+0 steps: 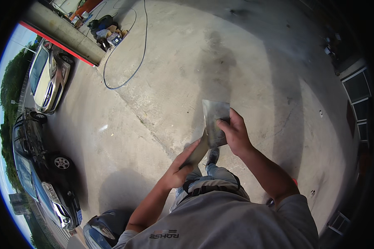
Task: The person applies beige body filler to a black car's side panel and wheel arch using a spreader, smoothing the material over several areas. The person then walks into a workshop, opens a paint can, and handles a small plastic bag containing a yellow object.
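My right hand [238,136] grips a thin, grey, rectangular putty spreader [217,111], its thumb pressed on the flat face. The spreader stands tilted up in front of my body, with smears on its lower part. In my left hand [179,169] is a second flat spreader [200,152], duller and brownish, held with the fingers stretched along it. Its far edge meets the near left edge of the right spreader; whether they press together I cannot tell.
Concrete floor [162,112] stretches around my feet. A blue hose [142,62] loops ahead on the left, near a heap of boxes and bags [112,36] by a pillar [66,35]. A black car [42,166] and a beige car [48,79] stand left. Windows [358,89] line the right.
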`<control>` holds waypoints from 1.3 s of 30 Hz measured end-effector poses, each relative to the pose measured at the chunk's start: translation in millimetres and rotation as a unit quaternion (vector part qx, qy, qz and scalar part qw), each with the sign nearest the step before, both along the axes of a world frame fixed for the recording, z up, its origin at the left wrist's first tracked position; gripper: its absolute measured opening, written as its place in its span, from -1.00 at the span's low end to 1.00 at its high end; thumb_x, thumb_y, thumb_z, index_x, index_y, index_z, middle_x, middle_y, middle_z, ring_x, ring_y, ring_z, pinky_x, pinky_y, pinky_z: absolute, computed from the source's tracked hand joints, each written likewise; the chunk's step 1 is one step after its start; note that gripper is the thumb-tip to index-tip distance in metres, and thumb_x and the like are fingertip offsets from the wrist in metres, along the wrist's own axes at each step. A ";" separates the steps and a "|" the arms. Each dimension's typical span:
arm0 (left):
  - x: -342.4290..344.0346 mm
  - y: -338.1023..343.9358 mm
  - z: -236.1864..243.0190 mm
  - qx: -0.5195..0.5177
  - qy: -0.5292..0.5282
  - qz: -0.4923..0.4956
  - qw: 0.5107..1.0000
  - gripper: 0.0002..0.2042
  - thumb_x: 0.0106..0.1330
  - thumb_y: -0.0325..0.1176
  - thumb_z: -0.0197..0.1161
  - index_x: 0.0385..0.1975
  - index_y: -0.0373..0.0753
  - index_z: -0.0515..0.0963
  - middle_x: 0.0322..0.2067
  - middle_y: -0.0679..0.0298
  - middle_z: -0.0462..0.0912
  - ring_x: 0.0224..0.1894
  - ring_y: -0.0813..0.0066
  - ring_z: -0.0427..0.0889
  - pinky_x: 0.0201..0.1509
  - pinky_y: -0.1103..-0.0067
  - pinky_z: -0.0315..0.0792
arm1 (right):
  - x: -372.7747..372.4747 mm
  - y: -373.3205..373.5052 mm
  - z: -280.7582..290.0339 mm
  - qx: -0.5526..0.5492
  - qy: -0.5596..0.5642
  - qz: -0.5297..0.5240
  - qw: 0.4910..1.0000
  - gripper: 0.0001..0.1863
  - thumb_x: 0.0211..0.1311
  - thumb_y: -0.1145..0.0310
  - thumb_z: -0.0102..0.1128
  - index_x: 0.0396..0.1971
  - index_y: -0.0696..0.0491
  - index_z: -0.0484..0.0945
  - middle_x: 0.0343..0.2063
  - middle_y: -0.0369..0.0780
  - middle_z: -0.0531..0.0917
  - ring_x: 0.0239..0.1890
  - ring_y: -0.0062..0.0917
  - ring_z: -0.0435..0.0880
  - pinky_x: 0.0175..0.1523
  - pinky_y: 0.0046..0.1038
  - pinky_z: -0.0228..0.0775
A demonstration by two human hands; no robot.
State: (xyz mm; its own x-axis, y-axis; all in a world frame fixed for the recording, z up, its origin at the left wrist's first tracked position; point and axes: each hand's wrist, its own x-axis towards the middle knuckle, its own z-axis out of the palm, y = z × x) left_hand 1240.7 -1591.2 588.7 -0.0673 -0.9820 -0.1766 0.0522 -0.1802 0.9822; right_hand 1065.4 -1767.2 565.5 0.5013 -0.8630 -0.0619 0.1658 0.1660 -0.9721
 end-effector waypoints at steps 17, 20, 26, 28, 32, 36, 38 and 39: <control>197.9 -311.7 -7.2 0.041 0.051 -0.007 0.998 -0.15 0.13 -0.65 -0.04 0.59 -0.22 0.11 0.30 0.07 0.46 0.29 0.35 0.43 0.40 0.53 0.24 | 193.0 -284.7 -10.5 -0.014 0.007 -0.032 0.999 -0.72 0.39 0.53 0.13 0.06 0.20 0.51 -0.20 -0.31 0.66 -0.17 -0.67 0.59 -0.01 -0.50 0.47; 215.9 -379.2 -14.7 0.057 0.043 -0.034 0.997 -0.15 0.14 -0.65 -0.03 0.59 -0.19 0.11 0.09 0.12 0.58 0.02 0.44 0.54 0.22 0.58 0.38 | 205.5 -330.9 -8.7 -0.012 0.028 -0.077 0.997 -0.73 0.39 0.51 0.15 0.05 0.19 0.51 -0.18 -0.28 0.67 -0.13 -0.65 0.60 0.03 -0.48 0.47; 209.2 -533.2 -48.5 0.084 0.147 -0.070 0.983 -0.18 0.15 -0.50 0.02 0.57 -0.24 0.14 0.01 0.15 0.61 -0.06 0.48 0.57 0.06 0.66 0.38 | 163.7 -426.4 -24.3 0.070 -0.107 -0.153 0.980 -0.71 0.38 0.62 0.07 0.06 0.18 0.57 -0.13 -0.27 0.71 -0.07 -0.65 0.65 0.12 -0.50 0.49; 197.0 -587.6 -52.5 0.112 0.234 -0.064 0.964 -0.22 0.15 -0.47 0.03 0.53 -0.32 0.20 0.15 0.14 0.58 0.13 0.42 0.54 0.18 0.63 0.34 | 127.7 -476.0 -33.7 0.104 -0.083 -0.231 0.964 -0.71 0.39 0.64 0.06 0.05 0.17 0.59 -0.11 -0.26 0.72 -0.08 -0.63 0.67 0.13 -0.49 0.51; 145.6 -694.1 -55.7 0.139 0.299 -0.106 0.938 -0.26 0.17 -0.48 0.02 0.49 -0.39 0.24 0.35 0.08 0.45 0.38 0.32 0.39 0.41 0.50 0.23 | 74.6 -564.9 -60.5 0.092 -0.073 -0.294 0.949 -0.74 0.40 0.62 0.07 0.03 0.16 0.57 -0.14 -0.28 0.71 -0.11 -0.65 0.66 0.08 -0.48 0.52; 83.2 -788.1 -54.2 0.090 0.265 -0.140 0.950 -0.28 0.26 -0.46 -0.01 0.51 -0.46 0.14 0.49 -0.01 0.26 0.56 0.22 0.17 0.65 0.38 -0.06 | 47.1 -640.2 -76.0 -0.029 0.133 -0.340 0.930 -0.76 0.41 0.44 0.14 0.01 0.16 0.54 -0.22 -0.17 0.70 -0.19 -0.51 0.67 -0.02 -0.40 0.54; 58.7 -835.3 -59.4 0.073 0.365 -0.147 0.916 -0.32 0.35 -0.45 -0.07 0.52 -0.46 0.11 0.53 0.00 0.18 0.58 0.23 0.12 0.68 0.38 -0.13 | 34.4 -672.2 -74.0 -0.033 0.133 -0.338 0.931 -0.75 0.42 0.39 0.13 0.00 0.15 0.54 -0.23 -0.15 0.70 -0.19 -0.49 0.68 -0.06 -0.37 0.54; 48.0 -853.0 -63.0 0.103 0.368 -0.117 0.917 -0.34 0.36 -0.46 -0.08 0.51 -0.46 0.12 0.52 0.00 0.20 0.58 0.24 0.13 0.67 0.38 -0.10 | 31.2 -684.7 -72.0 -0.045 0.130 -0.334 0.932 -0.75 0.42 0.37 0.12 0.00 0.15 0.53 -0.23 -0.14 0.70 -0.20 -0.48 0.68 -0.07 -0.35 0.54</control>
